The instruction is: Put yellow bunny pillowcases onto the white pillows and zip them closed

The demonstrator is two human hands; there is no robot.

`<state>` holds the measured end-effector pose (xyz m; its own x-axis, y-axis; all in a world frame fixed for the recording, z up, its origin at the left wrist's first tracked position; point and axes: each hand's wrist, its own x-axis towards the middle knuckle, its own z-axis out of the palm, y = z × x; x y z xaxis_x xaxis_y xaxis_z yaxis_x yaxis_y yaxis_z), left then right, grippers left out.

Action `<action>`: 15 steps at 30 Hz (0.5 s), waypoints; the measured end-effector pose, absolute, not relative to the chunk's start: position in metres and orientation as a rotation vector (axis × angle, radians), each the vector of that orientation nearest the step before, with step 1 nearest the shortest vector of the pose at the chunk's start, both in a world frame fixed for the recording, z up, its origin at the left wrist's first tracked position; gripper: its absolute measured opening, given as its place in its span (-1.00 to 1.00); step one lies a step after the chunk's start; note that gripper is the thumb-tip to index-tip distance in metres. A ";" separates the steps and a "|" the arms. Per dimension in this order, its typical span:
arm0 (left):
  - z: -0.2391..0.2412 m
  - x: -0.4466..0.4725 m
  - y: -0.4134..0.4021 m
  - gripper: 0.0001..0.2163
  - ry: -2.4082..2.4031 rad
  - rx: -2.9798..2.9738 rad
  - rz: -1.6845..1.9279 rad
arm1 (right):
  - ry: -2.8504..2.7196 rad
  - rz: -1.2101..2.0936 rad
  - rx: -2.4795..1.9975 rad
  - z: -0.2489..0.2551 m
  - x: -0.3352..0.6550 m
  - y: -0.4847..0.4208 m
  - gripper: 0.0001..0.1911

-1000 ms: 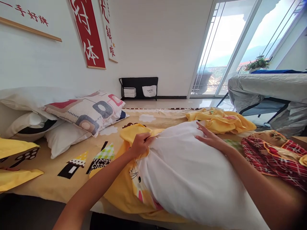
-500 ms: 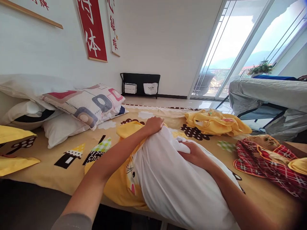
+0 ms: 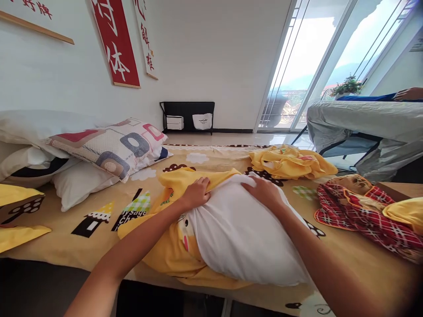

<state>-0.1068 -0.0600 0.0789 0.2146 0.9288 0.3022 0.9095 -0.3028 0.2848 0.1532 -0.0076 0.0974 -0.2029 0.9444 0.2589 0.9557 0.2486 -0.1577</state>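
A white pillow (image 3: 244, 233) lies on the bed before me, its left part inside a yellow pillowcase (image 3: 178, 264) with a cartoon animal face. My left hand (image 3: 197, 192) is closed on the edge of the pillowcase, at the upper left of the pillow. On the pillow's upper right rests my right hand (image 3: 264, 191), thumb and fingers apart, its fingertips near the far edge. The yellow cloth runs along the pillow's far side between the two hands. Its left end lies loose and wrinkled on the sheet.
Patterned pillow (image 3: 122, 145) and white pillows (image 3: 82, 180) are piled at left. A crumpled yellow cloth (image 3: 291, 163) and a red plaid cloth (image 3: 360, 211) lie at right. Beyond stands a covered table (image 3: 357, 116); another person's hand (image 3: 410, 93) shows there.
The yellow pillowcase now reaches further along the pillow's far edge. My left hand has come down and nearer; my right hand has released the bunched white fabric and lies flatter. The pillow looks flatter.
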 end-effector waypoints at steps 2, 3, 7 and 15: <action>0.064 -0.119 -0.056 -0.77 1.836 2.321 0.685 | -2.047 -0.125 -1.835 0.099 0.182 -0.005 -0.46; 0.061 -0.123 -0.053 -0.79 1.842 2.289 0.707 | -1.981 -0.228 -1.829 0.100 0.191 -0.010 -0.47; 0.062 -0.123 -0.043 -0.79 1.806 2.256 0.781 | -2.204 -0.440 -1.227 0.087 0.182 -0.080 -0.54; 0.070 -0.124 -0.107 -0.81 1.433 2.852 0.942 | -2.697 -0.529 -0.748 0.018 0.145 -0.136 -0.07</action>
